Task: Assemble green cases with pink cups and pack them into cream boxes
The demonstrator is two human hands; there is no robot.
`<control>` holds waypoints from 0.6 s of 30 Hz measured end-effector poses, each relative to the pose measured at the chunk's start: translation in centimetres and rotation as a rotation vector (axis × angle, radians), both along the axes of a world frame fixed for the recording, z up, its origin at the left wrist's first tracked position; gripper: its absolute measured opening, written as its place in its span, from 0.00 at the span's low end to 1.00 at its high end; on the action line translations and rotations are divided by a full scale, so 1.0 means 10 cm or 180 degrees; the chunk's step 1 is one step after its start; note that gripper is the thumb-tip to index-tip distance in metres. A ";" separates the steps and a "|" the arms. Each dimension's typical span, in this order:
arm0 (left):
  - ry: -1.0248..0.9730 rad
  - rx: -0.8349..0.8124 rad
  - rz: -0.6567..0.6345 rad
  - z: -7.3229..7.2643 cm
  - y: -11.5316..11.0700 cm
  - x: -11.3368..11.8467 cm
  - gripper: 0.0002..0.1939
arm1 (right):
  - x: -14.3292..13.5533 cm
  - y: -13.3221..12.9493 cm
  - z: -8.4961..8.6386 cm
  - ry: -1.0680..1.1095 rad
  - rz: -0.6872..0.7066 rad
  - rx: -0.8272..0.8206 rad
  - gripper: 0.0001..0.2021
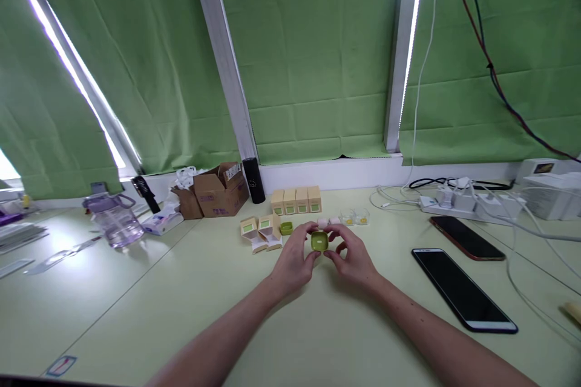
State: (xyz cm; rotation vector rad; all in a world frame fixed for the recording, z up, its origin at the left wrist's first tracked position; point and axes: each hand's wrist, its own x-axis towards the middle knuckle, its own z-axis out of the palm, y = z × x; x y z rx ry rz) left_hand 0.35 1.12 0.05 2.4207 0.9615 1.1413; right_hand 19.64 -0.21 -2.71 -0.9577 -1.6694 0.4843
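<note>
Between my two hands is a small green square case [319, 241], its face turned toward me with a pale mark in the middle. My left hand [296, 254] pinches its left side between thumb and fingers. On the opposite side, my right hand [350, 255] grips it the same way. Just behind the fingertips stand small pink-white pieces [328, 221], partly covered by my hands. A second green case [286, 228] lies to the left of my left hand. Beside it are two opened small cardboard boxes [261, 230] with green labels and unfolded flaps.
Several closed small boxes [296, 201] stand in a row behind. Clear little containers [354, 217] with yellow bits sit right of them. Two phones [463, 290] and a power strip [469, 204] with cables lie rightward. A brown carton [222, 192], black cylinder [253, 181] and purple bottle [113, 221] stand left.
</note>
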 end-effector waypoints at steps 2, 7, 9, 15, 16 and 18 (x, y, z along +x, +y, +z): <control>-0.0170 0.0091 -0.0058 -0.02 0.02 -0.01 0.27 | 0.00 -0.02 0.03 0.0075 -0.0022 0.0050 0.21; -0.0251 0.0313 -0.0066 -0.03 0.06 -0.06 0.26 | 0.01 -0.04 0.05 0.0242 -0.0023 0.0119 0.21; -0.0273 0.0377 -0.0032 -0.03 0.07 -0.08 0.24 | 0.01 -0.05 0.05 0.0272 0.0003 0.0138 0.20; -0.0351 0.0601 -0.0040 -0.07 0.08 -0.07 0.19 | 0.01 -0.07 0.07 0.0291 0.0020 0.0161 0.20; -0.0343 0.0623 -0.0048 -0.07 0.08 -0.07 0.19 | 0.01 -0.07 0.07 0.0293 0.0015 0.0166 0.20; -0.0330 0.0647 -0.0045 -0.07 0.08 -0.06 0.18 | 0.01 -0.06 0.06 0.0305 0.0010 0.0169 0.19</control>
